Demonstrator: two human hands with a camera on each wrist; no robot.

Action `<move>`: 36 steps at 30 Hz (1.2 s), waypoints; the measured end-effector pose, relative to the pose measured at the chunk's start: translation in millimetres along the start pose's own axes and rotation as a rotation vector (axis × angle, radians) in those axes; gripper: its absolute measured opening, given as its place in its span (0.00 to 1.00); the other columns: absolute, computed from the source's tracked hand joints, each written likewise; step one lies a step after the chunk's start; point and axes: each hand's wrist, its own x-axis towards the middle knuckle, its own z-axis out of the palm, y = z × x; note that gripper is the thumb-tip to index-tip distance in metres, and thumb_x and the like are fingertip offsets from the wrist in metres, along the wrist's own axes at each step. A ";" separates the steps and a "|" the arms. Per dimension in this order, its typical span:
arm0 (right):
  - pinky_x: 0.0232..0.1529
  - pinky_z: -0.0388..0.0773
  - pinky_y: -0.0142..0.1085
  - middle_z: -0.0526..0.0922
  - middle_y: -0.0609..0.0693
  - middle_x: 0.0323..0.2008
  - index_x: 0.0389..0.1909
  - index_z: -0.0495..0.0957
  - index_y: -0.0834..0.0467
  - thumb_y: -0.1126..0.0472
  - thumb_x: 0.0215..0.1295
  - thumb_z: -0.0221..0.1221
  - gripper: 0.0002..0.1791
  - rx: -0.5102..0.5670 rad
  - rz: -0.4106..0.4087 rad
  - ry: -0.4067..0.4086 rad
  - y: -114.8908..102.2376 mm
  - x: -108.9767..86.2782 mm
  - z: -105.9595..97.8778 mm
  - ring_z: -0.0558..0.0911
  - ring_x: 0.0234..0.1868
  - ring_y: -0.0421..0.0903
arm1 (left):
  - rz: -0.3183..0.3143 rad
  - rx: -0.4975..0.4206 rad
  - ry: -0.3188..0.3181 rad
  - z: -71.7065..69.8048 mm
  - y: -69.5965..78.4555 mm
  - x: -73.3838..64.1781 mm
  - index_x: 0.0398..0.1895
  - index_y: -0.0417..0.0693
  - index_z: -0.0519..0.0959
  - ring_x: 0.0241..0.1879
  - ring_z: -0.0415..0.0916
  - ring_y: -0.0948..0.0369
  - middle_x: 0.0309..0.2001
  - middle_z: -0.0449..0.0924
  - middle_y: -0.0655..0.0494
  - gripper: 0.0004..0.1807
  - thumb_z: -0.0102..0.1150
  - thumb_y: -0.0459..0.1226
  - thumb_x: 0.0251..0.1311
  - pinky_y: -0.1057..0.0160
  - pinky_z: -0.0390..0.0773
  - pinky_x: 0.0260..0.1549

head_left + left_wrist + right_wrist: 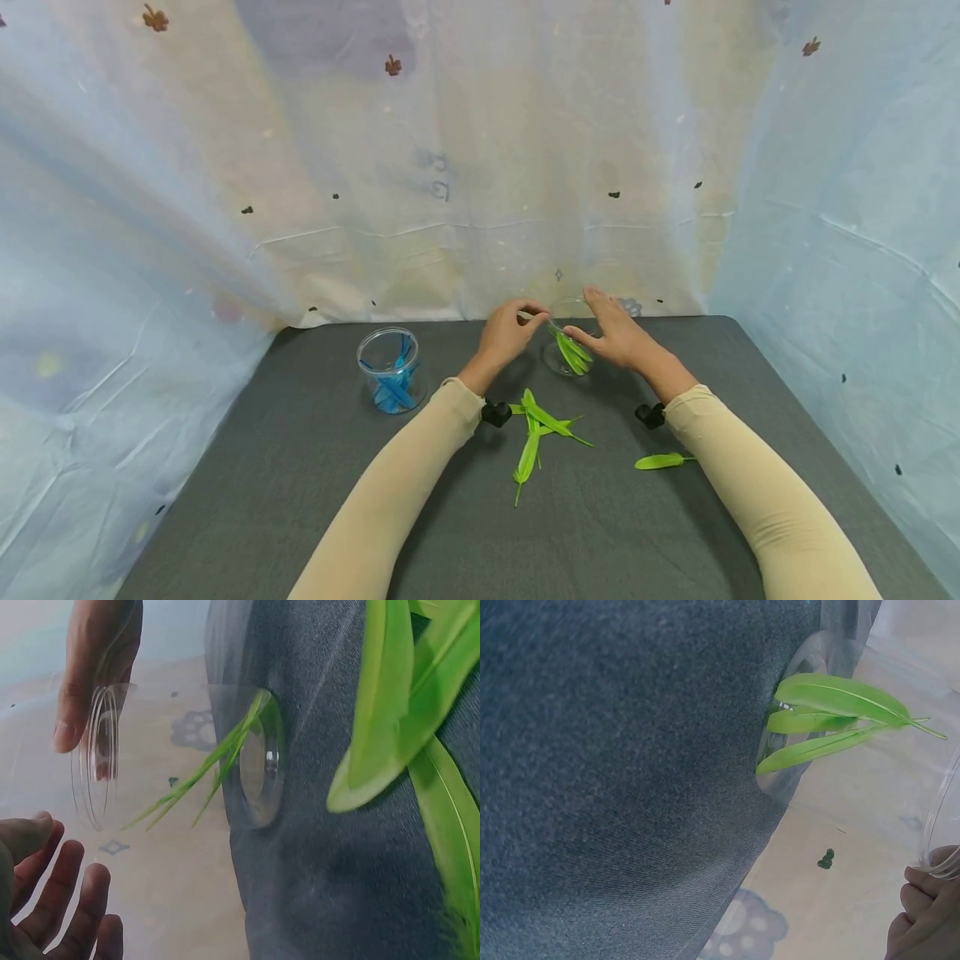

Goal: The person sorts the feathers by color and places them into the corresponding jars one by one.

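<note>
A clear jar (pixel 555 360) stands upright near the table's back edge. Green feathers (pixel 572 353) lean inside it, quill ends up, resting on the bottom. My right hand (pixel 617 333) holds the jar at its rim from the right; in the right wrist view, its fingers (pixel 922 896) curl against the rim. Left of the opening is my left hand (pixel 507 335), holding nothing. Its fingers (pixel 79 904) are spread and loosely bent in the left wrist view, apart from the rim. Several green feathers (pixel 529 454) lie crossed in a loose pile in front of the jar.
A second clear jar (pixel 365 371) with blue feathers (pixel 395 390) inside stands to the left. One single green feather (pixel 660 462) lies near my right forearm. The dark grey table (pixel 300 467) ends at a patterned curtain (pixel 480 167) behind.
</note>
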 end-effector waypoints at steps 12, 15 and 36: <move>0.85 0.35 0.61 0.39 0.64 0.87 0.88 0.36 0.61 0.27 0.78 0.52 0.59 -0.007 0.017 -0.012 1.0 2.4 0.3 0.39 0.87 0.64 | -0.007 0.026 -0.084 -19.2 -10.2 -15.7 0.55 0.56 0.87 0.46 0.84 0.59 0.52 0.87 0.58 0.12 0.62 0.48 0.79 0.57 0.85 0.39; 0.85 0.35 0.61 0.39 0.64 0.87 0.88 0.37 0.61 0.27 0.78 0.51 0.59 -0.008 0.016 -0.014 1.0 2.2 0.2 0.39 0.87 0.64 | -0.014 0.029 -0.108 -24.2 -16.7 -20.4 0.55 0.57 0.87 0.45 0.83 0.60 0.52 0.86 0.58 0.12 0.62 0.49 0.79 0.58 0.85 0.39; 0.86 0.34 0.59 0.39 0.64 0.87 0.88 0.38 0.63 0.30 0.80 0.52 0.57 0.005 -0.005 -0.020 3.0 -2.8 -5.5 0.40 0.87 0.63 | 0.020 0.199 -0.297 -61.4 -59.3 -50.9 0.53 0.53 0.88 0.47 0.84 0.57 0.49 0.87 0.58 0.10 0.63 0.44 0.79 0.52 0.86 0.45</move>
